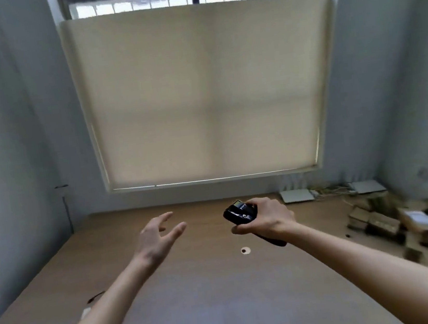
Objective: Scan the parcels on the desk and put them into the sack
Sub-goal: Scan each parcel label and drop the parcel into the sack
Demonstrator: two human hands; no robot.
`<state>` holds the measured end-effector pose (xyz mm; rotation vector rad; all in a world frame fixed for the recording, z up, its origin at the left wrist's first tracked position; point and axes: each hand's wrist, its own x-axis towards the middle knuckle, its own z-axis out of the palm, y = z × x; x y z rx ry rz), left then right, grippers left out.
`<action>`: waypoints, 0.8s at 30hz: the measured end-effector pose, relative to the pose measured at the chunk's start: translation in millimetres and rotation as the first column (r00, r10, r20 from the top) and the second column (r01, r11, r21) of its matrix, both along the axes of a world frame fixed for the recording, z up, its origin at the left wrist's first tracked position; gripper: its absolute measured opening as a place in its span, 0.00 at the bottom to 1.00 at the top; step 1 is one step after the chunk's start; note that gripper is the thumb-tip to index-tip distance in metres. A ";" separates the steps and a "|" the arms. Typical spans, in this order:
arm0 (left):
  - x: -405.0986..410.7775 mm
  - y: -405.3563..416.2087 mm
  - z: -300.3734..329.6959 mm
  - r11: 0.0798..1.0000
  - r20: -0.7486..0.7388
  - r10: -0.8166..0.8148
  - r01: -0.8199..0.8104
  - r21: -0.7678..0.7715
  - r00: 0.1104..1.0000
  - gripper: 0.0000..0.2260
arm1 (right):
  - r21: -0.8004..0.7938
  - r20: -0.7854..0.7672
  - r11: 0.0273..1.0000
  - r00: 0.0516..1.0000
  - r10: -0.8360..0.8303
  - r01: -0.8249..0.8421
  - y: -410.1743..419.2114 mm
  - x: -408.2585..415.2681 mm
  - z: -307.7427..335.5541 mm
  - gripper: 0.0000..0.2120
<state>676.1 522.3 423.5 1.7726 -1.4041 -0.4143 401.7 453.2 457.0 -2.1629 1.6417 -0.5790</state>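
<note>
- Forearms are stretched out bare over the desk point(211, 298), whose brown wood-grain top is smooth and flat.
- A small round grommet point(245, 250) is set into the desk between the arms, nearer the right one.
- The left hand point(157, 237) is held open above the desk, fingers spread and curved, nothing in it.
- The right hand point(266, 220) is closed around a black scanner point(240, 214), its rounded glossy head turned leftward and its handle seen below the wrist.
- Parcels point(405, 221), brown cardboard boxes and pale wrapped packets, are heaped at the right edge of the desk, well apart from both hands; they are blurred.
- Two flat white devices point(296, 196) and loose cables are seen at the far right of the desk, against the wall.
- A thin dark stand point(65, 205) is seen at the far left corner.
- A beige roller blind point(203, 92) is drawn over most of the window, with pale blue-grey walls on either side.
</note>
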 end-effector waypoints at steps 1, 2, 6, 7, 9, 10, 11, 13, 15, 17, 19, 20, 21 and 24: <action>-34.5 -20.6 3.4 0.999 0.006 -0.046 0.046 -0.013 0.999 0.25 | -0.006 0.005 0.999 0.999 -0.049 0.049 -5.6 -35.5 4.2 0.34; -71.1 -40.3 5.3 0.996 0.012 -0.092 0.092 -0.018 0.996 0.25 | -0.008 0.010 0.995 0.995 -0.096 0.096 -11.1 -71.2 7.6 0.34; -217.3 -105.6 2.7 0.959 0.019 -0.281 0.281 -0.014 0.959 0.25 | -0.010 -0.011 0.967 0.967 -0.254 0.254 -24.9 -210.2 16.3 0.35; -252.2 -119.1 0.6 0.946 0.013 -0.325 0.325 -0.015 0.946 0.25 | -0.007 -0.020 0.955 0.955 -0.297 0.297 -26.9 -243.2 15.8 0.36; -318.6 -141.4 -4.8 0.916 -0.008 -0.400 0.400 -0.007 0.916 0.26 | -0.009 -0.036 0.925 0.924 -0.381 0.381 -27.8 -306.5 13.6 0.39; -348.3 -150.8 -8.5 0.899 -0.017 -0.438 0.438 0.003 0.899 0.27 | -0.008 -0.034 0.908 0.907 -0.419 0.419 -28.0 -336.5 11.2 0.41; -376.9 -159.5 -12.6 0.879 -0.024 -0.476 0.477 0.010 0.879 0.28 | -0.003 -0.027 0.890 0.890 -0.455 0.455 -27.4 -365.5 8.6 0.42; -430.3 -174.5 -19.1 0.839 -0.025 -0.542 0.543 0.026 0.840 0.29 | 0.017 -0.027 0.853 0.853 -0.521 0.521 -23.5 -419.5 4.5 0.41; -477.4 -187.6 -23.9 0.801 -0.023 -0.597 0.597 0.044 0.802 0.29 | 0.034 -0.043 0.812 0.813 -0.581 0.583 -18.4 -467.1 -0.2 0.37; -519.5 -199.1 -28.9 0.764 -0.028 -0.642 0.643 0.061 0.766 0.29 | 0.041 -0.046 0.768 0.769 -0.638 0.640 -16.9 -509.8 -7.7 0.36; -556.2 -212.0 -37.5 0.728 -0.041 -0.679 0.680 0.083 0.733 0.28 | 0.057 -0.050 0.721 0.723 -0.689 0.691 -18.8 -544.8 -18.5 0.35; -573.2 -219.0 -42.5 0.711 -0.048 -0.696 0.696 0.095 0.717 0.28 | 0.068 -0.051 0.698 0.701 -0.711 0.713 -21.1 -559.8 -24.5 0.35; -589.2 -226.9 -48.4 0.695 -0.051 -0.710 0.711 0.105 0.702 0.28 | 0.081 -0.052 0.675 0.679 -0.732 0.734 -23.9 -573.6 -30.4 0.34; -633.5 -252.8 -64.5 0.652 -0.043 -0.748 0.745 0.139 0.663 0.27 | 0.117 -0.059 0.617 0.626 -0.778 0.778 -37.8 -608.9 -47.3 0.33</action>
